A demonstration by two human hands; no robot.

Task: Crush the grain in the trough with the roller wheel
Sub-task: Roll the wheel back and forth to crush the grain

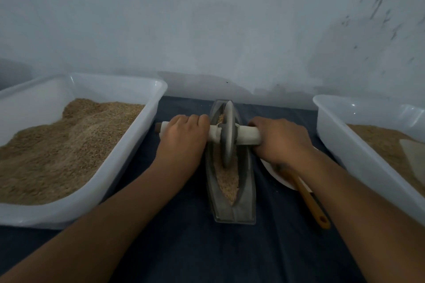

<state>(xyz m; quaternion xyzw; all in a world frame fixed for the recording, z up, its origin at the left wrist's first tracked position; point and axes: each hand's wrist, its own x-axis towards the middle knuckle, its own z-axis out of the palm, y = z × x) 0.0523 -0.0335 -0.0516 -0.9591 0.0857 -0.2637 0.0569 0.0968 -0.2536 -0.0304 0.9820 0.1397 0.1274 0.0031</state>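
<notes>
A grey boat-shaped metal trough [247, 193] lies lengthwise on the dark cloth in the middle. Tan grain [227, 179] fills its groove. A grey roller wheel [227, 135] stands upright in the groove, in the far half of the trough. A white-wrapped axle handle [248, 136] runs through the wheel from left to right. My left hand [184, 135] grips the left end of the axle. My right hand [280, 140] grips the right end. Both sets of fingers curl over the handle.
A white plastic tub [128, 135] holding a heap of tan grain stands at the left. Another white tub [345, 135] with grain stands at the right. A white plate [278, 174] and a yellow-handled tool [310, 202] lie under my right forearm. A pale wall rises close behind.
</notes>
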